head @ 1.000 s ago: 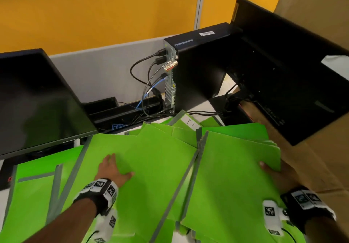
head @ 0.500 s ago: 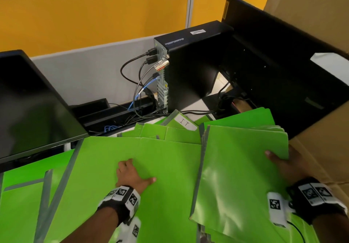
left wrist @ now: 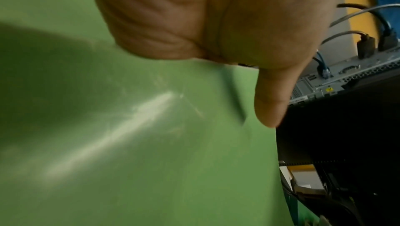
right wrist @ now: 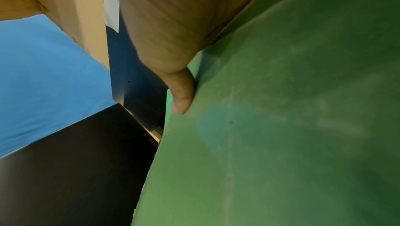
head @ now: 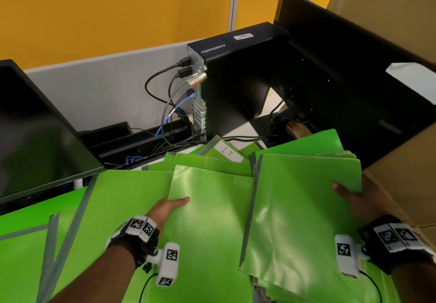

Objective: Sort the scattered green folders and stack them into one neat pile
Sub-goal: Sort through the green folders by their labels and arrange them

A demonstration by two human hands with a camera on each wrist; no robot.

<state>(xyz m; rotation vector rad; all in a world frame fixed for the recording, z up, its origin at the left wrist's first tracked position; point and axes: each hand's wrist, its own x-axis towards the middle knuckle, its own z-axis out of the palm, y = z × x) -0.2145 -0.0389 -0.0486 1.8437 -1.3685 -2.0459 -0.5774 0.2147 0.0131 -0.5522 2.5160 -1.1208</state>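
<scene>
Two hands grip green folders: the left hand (head: 166, 208) pinches a single folder (head: 212, 220), the right hand (head: 354, 199) grasps the stacked pile (head: 299, 220).

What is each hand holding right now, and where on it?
The left hand grips a single green folder at its left edge; the right hand holds the folder pile by its right edge.

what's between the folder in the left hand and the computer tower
In the head view, more green folders lie fanned between the held folder and the tower, one bearing a white "IT" label; cables trail at the tower's foot.
</scene>
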